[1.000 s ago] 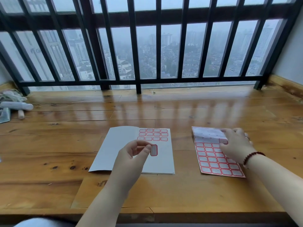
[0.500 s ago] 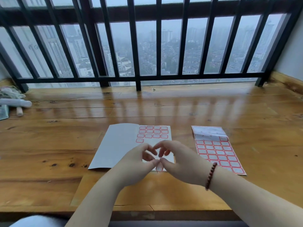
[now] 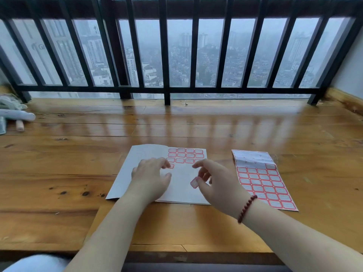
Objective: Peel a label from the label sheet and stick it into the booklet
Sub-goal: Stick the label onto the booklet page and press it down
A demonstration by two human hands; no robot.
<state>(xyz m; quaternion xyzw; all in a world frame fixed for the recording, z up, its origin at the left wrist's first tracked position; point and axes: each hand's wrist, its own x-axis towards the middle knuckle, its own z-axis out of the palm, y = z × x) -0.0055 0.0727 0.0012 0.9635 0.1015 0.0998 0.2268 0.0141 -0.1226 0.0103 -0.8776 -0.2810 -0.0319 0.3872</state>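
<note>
Open booklet [image 3: 176,189] lies flat, red-framed labels filling its top right. One loose label [image 3: 194,182] hangs tilted above it. Label sheet [image 3: 264,183] at 3 o'clock.

You face a wooden table [image 3: 196,124] below a black railing [image 3: 167,55]. At your far left lie a white tube [image 3: 17,115] and crumpled wrapping [image 3: 9,104].

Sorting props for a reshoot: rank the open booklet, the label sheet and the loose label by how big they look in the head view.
1. open booklet, the largest patch of the three.
2. label sheet, clearly smaller, lying at a similar distance on the table.
3. loose label, tiny, pinched by the right hand above the page.
</note>
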